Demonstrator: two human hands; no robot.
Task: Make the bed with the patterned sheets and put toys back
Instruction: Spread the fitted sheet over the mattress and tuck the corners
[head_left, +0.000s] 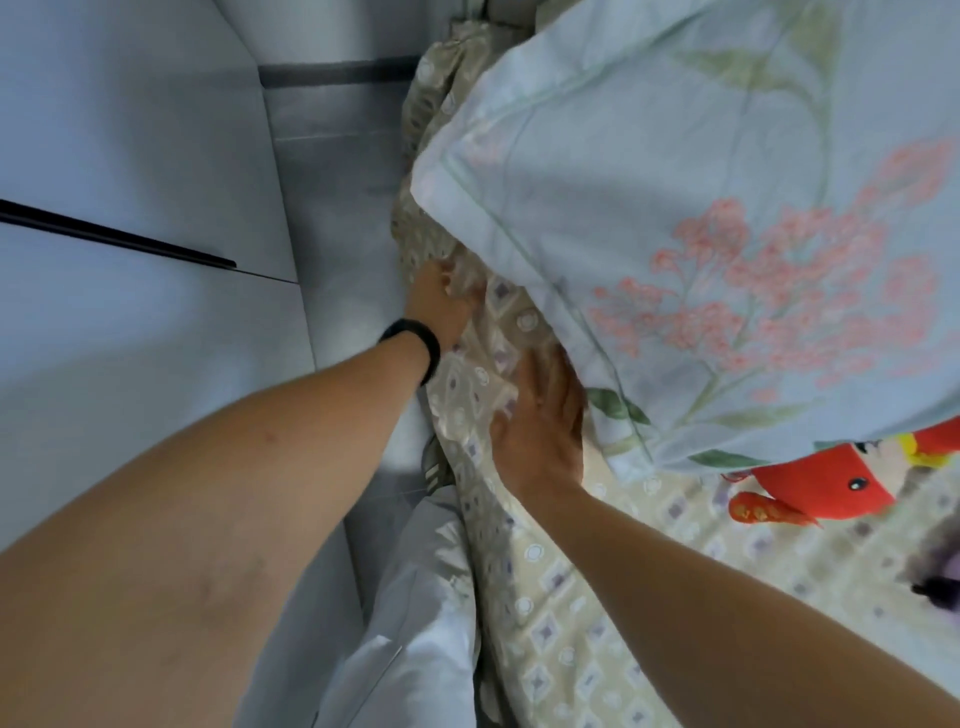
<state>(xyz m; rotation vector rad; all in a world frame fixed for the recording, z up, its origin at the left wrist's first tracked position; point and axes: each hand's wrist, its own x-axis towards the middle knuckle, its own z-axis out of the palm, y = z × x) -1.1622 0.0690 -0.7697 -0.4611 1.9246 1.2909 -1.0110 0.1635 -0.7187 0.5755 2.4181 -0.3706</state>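
Step in hand: fitting the sheet (561, 613) along the bed's near edge – the toys come later, by my reading.
Left hand (441, 301): fingers curled round a bunched fold of the sheet at the bed's side, just under the pillow's corner; a dark band (413, 348) sits on the wrist.
Right hand (545, 421): fingers straight and spread, palm pressing flat on the sheet right beside the pillow's lower edge; it grips nothing.
Sheet: beige with a diamond and dot pattern, spread over the mattress, creased and gathered where the left hand holds it, hanging loose down the side.
Pillow (701, 234): pale blue with pink flowers and green stems, lying on the sheet and covering the corner being worked.
Toy (826, 488): red plush, half hidden under the pillow's lower edge, resting on the sheet well apart from both hands.
Floor (332, 171): grey, a narrow strip between bed and a pale wall.
Next move, as I judge it: draw the gathered fold taut and tuck it down the side while the flat palm keeps the top from sliding – the pillow's weight may call for lifting it first.
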